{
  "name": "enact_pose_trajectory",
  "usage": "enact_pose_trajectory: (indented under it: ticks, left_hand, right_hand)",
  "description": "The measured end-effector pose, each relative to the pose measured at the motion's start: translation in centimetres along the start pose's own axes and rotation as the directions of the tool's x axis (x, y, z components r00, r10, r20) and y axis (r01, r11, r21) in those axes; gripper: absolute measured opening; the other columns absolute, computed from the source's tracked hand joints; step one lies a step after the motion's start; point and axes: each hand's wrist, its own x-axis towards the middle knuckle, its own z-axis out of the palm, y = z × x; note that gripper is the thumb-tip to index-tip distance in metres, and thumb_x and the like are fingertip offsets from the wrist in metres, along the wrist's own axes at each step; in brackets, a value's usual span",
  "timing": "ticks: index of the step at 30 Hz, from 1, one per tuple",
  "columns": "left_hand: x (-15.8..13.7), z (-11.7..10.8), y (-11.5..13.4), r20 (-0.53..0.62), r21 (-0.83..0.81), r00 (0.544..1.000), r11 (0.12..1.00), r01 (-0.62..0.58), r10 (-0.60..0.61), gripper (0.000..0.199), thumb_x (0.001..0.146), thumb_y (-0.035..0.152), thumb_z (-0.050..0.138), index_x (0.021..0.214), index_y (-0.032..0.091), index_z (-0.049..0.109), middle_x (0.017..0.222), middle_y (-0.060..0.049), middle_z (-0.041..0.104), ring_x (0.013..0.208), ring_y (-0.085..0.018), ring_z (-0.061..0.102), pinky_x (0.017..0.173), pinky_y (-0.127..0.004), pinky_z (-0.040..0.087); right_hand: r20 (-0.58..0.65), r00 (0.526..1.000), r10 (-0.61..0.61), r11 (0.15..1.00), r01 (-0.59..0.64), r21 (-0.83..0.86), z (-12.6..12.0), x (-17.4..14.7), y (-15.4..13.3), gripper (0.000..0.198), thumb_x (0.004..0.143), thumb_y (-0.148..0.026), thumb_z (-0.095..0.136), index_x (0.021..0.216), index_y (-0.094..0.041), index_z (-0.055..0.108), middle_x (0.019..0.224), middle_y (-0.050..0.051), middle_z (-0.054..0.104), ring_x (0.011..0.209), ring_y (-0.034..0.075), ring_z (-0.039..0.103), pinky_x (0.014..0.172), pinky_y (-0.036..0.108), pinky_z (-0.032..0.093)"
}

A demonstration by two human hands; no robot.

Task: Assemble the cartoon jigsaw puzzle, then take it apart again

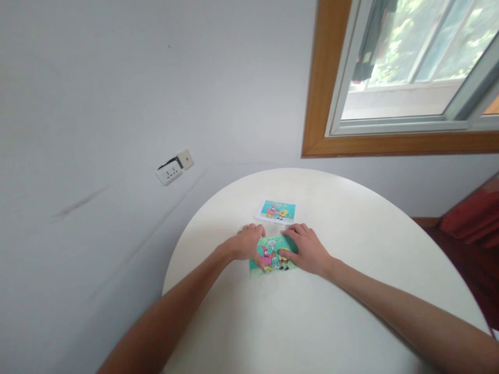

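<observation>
A flat cartoon picture [274, 254] in teal, with pink, white and yellow figures, lies on the white round table [280, 322]. My left hand [248, 243] is bent over its left side, thumb on the surface and the other fingers curled at the upper left corner. Across the right side, my right hand [306, 250] grips with thumb and fingers, covering part of the yellow figure. Whether the picture is one sheet or fitted pieces, I cannot tell. Just beyond both hands is a smaller card [278, 211] with a similar cartoon and a white border.
The table's far edge stands close to a white wall [195, 78] with a socket [169, 172] on it. A wood-framed window [401, 124] is at the upper right. Red cloth [475, 218] hangs at the far right.
</observation>
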Motion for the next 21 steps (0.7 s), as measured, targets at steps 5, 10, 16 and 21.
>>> enact_pose_trajectory:
  ticks: [5, 10, 16, 21]
  left_hand:
    - [-0.1, -0.4, 0.0, 0.042, -0.003, 0.998, 0.999, -0.035, 0.035, 0.055, 0.057, 0.047, 0.081, 0.1, 0.018, 0.062, 0.106, -0.008, 0.055, 0.102, -0.029, 0.054, 0.088, -0.035, 0.045]
    - [0.9, 0.5, 1.0, -0.088, 0.006, 0.986, 0.989, -0.145, 0.145, 0.025, 0.085, 0.039, 0.06, 0.095, 0.016, 0.06, 0.103, -0.009, 0.059, 0.102, -0.025, 0.054, 0.092, -0.034, 0.042]
    - [2.2, 1.5, 1.5, -0.271, -0.217, 0.948, 0.949, -0.23, 0.167, 0.021, 0.094, 0.032, 0.044, 0.098, 0.019, 0.06, 0.091, -0.003, 0.066, 0.086, -0.02, 0.06, 0.083, -0.03, 0.045]
    - [3.0, 2.3, 1.5, -0.361, -0.338, 0.917, 0.892, -0.3, 0.171, 0.03, 0.091, 0.016, 0.036, 0.101, 0.019, 0.065, 0.094, -0.003, 0.067, 0.092, -0.017, 0.061, 0.089, -0.029, 0.045]
  right_hand:
    - [0.126, 0.985, 0.118, 0.993, -0.115, -0.032, -0.4, 0.9, -0.5, 0.054, 0.075, -0.05, 0.072, 0.116, -0.018, 0.059, 0.11, 0.013, 0.057, 0.102, 0.029, 0.05, 0.087, 0.042, 0.042]
    - [0.092, 0.983, 0.156, 0.988, -0.155, -0.021, 0.1, 0.9, -0.3, 0.031, 0.081, -0.042, 0.068, 0.098, -0.019, 0.058, 0.104, 0.011, 0.057, 0.097, 0.027, 0.051, 0.081, 0.038, 0.04]
    - [-0.018, 0.988, 0.154, 0.988, -0.154, 0.013, 0.8, 0.7, -0.1, 0.015, 0.092, -0.03, 0.054, 0.081, -0.021, 0.051, 0.082, 0.005, 0.06, 0.079, 0.02, 0.053, 0.072, 0.031, 0.038]
    - [-0.038, 0.989, 0.142, 0.983, -0.136, 0.126, 1.0, 1.0, 0.3, 0.004, 0.09, -0.018, 0.051, 0.093, -0.021, 0.052, 0.084, 0.003, 0.062, 0.079, 0.019, 0.056, 0.073, 0.029, 0.04]
